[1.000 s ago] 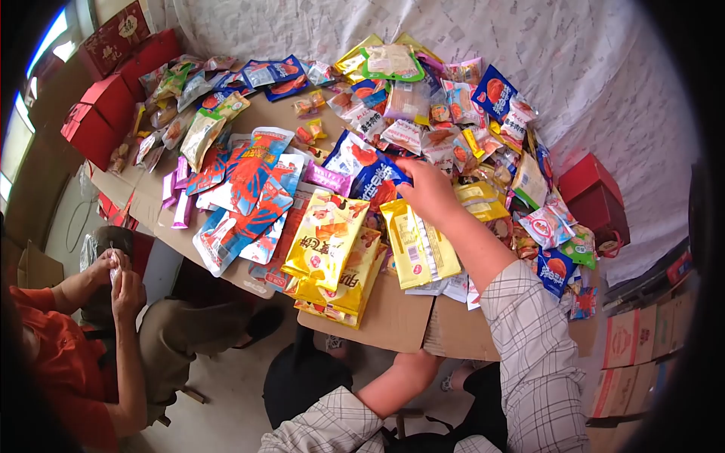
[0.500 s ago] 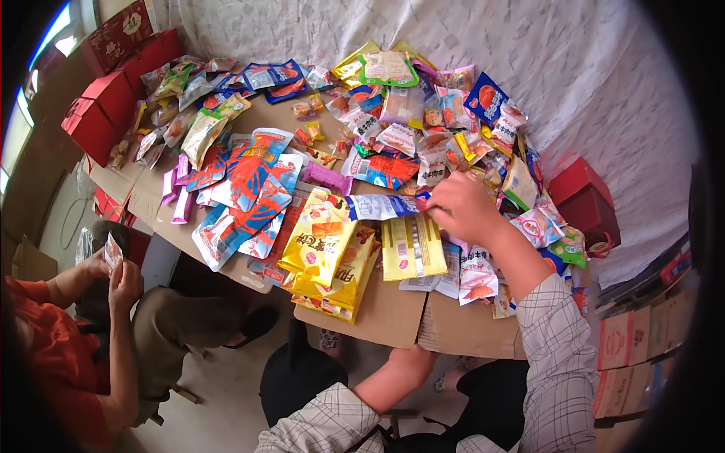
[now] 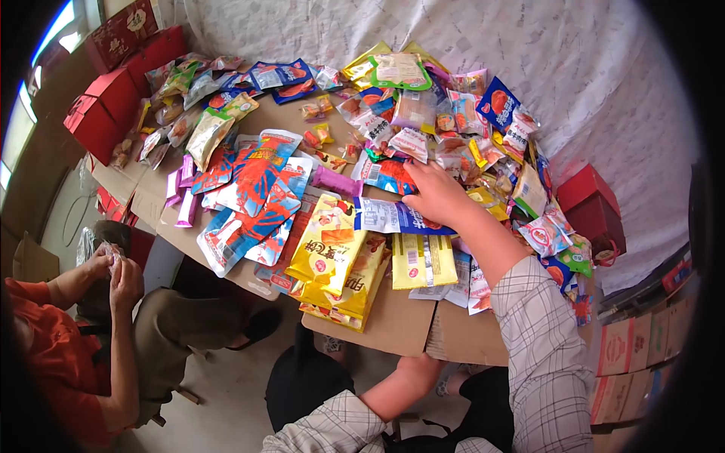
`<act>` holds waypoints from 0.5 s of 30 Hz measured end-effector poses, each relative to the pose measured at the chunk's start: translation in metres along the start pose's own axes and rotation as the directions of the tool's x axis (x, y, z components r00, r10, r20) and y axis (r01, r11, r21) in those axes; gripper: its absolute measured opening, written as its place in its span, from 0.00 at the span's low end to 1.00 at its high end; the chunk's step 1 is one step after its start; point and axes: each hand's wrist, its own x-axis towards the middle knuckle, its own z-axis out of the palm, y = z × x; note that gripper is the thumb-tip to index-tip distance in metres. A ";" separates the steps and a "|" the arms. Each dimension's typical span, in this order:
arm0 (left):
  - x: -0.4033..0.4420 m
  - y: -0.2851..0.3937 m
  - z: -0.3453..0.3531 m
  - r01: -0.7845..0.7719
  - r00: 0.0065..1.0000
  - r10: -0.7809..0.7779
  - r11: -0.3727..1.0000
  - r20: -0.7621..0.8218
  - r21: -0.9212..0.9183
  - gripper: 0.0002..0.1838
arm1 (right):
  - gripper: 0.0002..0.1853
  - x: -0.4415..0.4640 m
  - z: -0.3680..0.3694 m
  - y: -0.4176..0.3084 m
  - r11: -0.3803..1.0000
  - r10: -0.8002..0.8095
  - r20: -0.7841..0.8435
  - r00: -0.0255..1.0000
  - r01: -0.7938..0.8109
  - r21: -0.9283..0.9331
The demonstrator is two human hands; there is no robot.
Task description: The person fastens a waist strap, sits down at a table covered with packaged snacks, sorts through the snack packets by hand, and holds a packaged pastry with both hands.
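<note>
My right hand (image 3: 436, 190) reaches over the middle of the snack pile, thumb and fingers apart. Its fingertips are at the right end of a red and blue packet (image 3: 387, 174). Just under the hand, a narrow blue and white packet (image 3: 377, 216) lies across the top of a yellow packet (image 3: 411, 264). Left of these sit several yellow snack bags (image 3: 321, 249), overlapping, and a purple-wrapped bar (image 3: 336, 181). My left hand (image 3: 421, 367) is down at the table's front edge; its fingers are hidden below the cardboard.
Cardboard (image 3: 370, 332) covers the table. Large red and blue bags (image 3: 257, 181) overlap at the left, and mixed small packets heap at the right. Red boxes (image 3: 102, 113) stand at the back left, another red box (image 3: 593, 204) at the right. A person (image 3: 60, 332) sits at the left, holding a small wrapper.
My right hand has let go of the narrow blue and white packet, which now lies on the yellow packet, and has moved up and left to the red and blue packet.
</note>
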 end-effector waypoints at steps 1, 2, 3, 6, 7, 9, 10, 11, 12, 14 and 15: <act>-0.001 0.000 0.002 0.002 1.000 -0.002 1.000 0.001 0.000 0.33 | 0.38 0.002 -0.002 -0.004 1.000 -0.001 0.001 1.000 0.001 0.002; -0.001 0.001 0.003 0.006 1.000 -0.006 1.000 0.010 0.023 0.34 | 0.37 0.004 -0.005 -0.009 0.999 0.030 0.017 0.999 -0.030 -0.038; 0.000 0.001 0.004 0.007 1.000 -0.008 0.999 0.019 0.046 0.34 | 0.36 0.006 -0.006 -0.013 0.995 0.064 0.032 0.997 -0.061 -0.077; 0.001 0.004 0.000 0.006 0.999 -0.009 0.995 0.033 0.100 0.36 | 0.28 0.011 0.000 -0.014 0.991 0.011 -0.025 1.000 -0.014 -0.136; 0.000 0.003 0.002 0.004 0.999 -0.007 0.995 0.037 0.099 0.36 | 0.28 0.013 0.002 -0.011 0.991 0.015 -0.023 1.000 -0.018 -0.135; 0.000 0.002 0.010 0.028 0.994 -0.028 1.000 0.106 -0.002 0.36 | 0.19 0.015 0.003 -0.005 0.990 0.093 -0.103 0.990 -0.103 -0.094; 0.002 0.003 0.006 0.026 0.994 -0.025 1.000 0.105 -0.004 0.36 | 0.09 0.011 0.003 -0.004 0.992 0.129 -0.256 0.958 -0.124 0.035; 0.003 0.001 0.001 0.048 0.988 -0.038 0.997 0.152 -0.065 0.36 | 0.09 0.009 0.000 -0.002 0.991 0.131 -0.256 0.958 -0.127 0.032; 0.003 0.000 -0.005 0.072 0.979 -0.046 0.990 0.200 -0.125 0.35 | 0.11 0.006 -0.006 0.003 0.978 0.157 -0.307 0.939 -0.104 0.182; 0.004 -0.001 -0.009 0.079 0.972 -0.048 0.989 0.231 -0.126 0.35 | 0.13 -0.003 -0.022 0.015 0.912 0.222 -0.247 0.943 -0.111 0.395; 0.004 -0.001 -0.010 0.090 0.964 -0.055 0.988 0.260 -0.125 0.36 | 0.13 -0.008 -0.024 0.022 0.914 0.227 -0.250 0.941 -0.117 0.389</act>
